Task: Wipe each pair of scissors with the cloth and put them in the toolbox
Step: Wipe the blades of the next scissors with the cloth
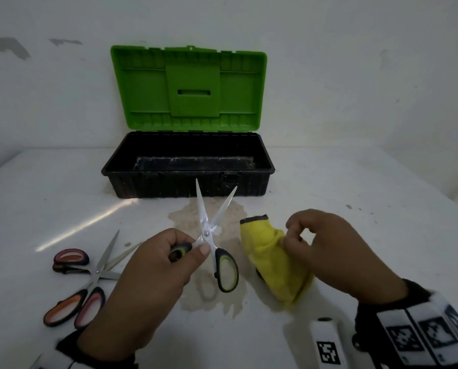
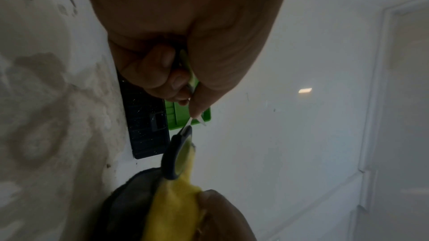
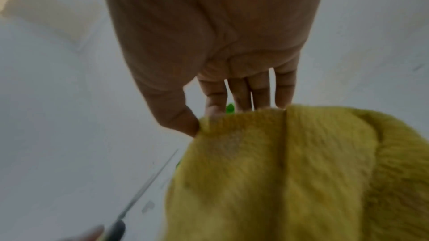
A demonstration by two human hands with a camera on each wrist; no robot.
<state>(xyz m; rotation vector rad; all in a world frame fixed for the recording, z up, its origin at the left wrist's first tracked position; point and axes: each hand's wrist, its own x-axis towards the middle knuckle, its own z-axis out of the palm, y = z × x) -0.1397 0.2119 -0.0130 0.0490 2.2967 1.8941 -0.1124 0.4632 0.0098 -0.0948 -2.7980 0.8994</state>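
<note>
I see the green scissors (image 1: pixel 212 235) held up over the table (image 1: pixel 355 235), just near of the toolbox (image 1: pixel 188 166), blades spread in a V with the tips pointing far toward the box front. My left hand (image 1: pixel 148 275) is clenched round one of their handles, thumb lying across it by the pivot; the other handle loop hangs free below and to the right. From the left wrist the fingers (image 2: pixel 160 72) are curled tight on the handle and the free loop dangles toward the cloth. My right hand (image 1: pixel 329 251) holds the yellow cloth (image 1: pixel 273 265) just right of the scissors, thumb and forefinger pinching its upper edge, the other fingers bent loosely above; the cloth droops from the pinch to the table. In the right wrist view the thumb (image 3: pixel 181 118) presses the cloth's edge (image 3: pixel 278 171) against the fingers, and a blade (image 3: pixel 148 184) shows at lower left, apart from the cloth. The toolbox stands open at the far middle of the table, green lid (image 1: pixel 188 86) tipped back against the wall, black tub dusty inside. At near left lie two more pairs, the red scissors (image 1: pixel 73 262) and the orange scissors (image 1: pixel 76 304), crossing each other on the table. A brownish stain (image 1: pixel 230 296) spreads on the table under the held pair.
</note>
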